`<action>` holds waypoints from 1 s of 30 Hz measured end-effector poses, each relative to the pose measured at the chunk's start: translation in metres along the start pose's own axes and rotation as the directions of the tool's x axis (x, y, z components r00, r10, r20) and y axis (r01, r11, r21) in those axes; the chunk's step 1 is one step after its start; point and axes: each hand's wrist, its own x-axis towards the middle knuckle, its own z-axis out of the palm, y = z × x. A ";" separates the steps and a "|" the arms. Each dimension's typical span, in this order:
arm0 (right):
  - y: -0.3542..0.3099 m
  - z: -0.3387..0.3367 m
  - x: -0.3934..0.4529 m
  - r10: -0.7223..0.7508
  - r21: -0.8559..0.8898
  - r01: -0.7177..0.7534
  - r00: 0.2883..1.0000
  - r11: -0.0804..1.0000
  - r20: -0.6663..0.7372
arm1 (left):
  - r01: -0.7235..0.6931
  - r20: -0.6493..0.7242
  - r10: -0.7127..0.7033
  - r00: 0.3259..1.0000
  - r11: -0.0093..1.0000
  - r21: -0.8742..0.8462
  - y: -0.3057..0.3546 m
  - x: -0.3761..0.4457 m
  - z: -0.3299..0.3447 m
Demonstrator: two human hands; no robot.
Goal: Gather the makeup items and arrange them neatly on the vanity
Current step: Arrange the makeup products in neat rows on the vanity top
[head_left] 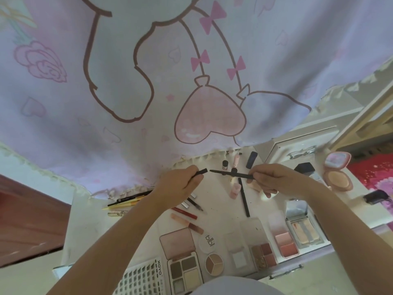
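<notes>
My left hand (180, 184) pinches the pen cap (201, 172); my right hand (270, 179) grips the black liner pen (231, 173), both raised above the vanity (223, 209). Current step, as I judge it: recapping. Next: align tip with cap, press closed, lay among the pencils (127, 202).

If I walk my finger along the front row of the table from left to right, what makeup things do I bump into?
Lash sheet → eyeshadow quad palette → round three-colour pan → clear case with white pan → reddish quad palette → pink blush palette → mirrored palette.
</notes>
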 end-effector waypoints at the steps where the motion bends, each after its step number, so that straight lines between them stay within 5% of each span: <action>1: 0.001 0.000 0.001 0.002 -0.010 -0.002 1.000 1.000 0.001 | -0.009 0.013 0.009 1.000 1.000 0.008 0.000 0.000 0.000; 10: 0.012 0.005 0.001 0.085 -0.248 -0.088 0.996 0.965 -0.024 | -0.087 0.114 0.075 0.991 0.990 0.108 0.005 0.004 0.010; 21: 0.010 0.017 0.006 0.126 -0.263 -0.125 0.992 0.957 -0.016 | -0.034 0.128 0.019 0.992 0.993 0.112 -0.011 0.004 0.017; 30: 0.039 0.066 0.027 0.234 -0.250 -0.251 0.968 0.935 -0.097 | -0.182 0.282 0.085 0.956 0.923 0.340 -0.041 0.020 0.049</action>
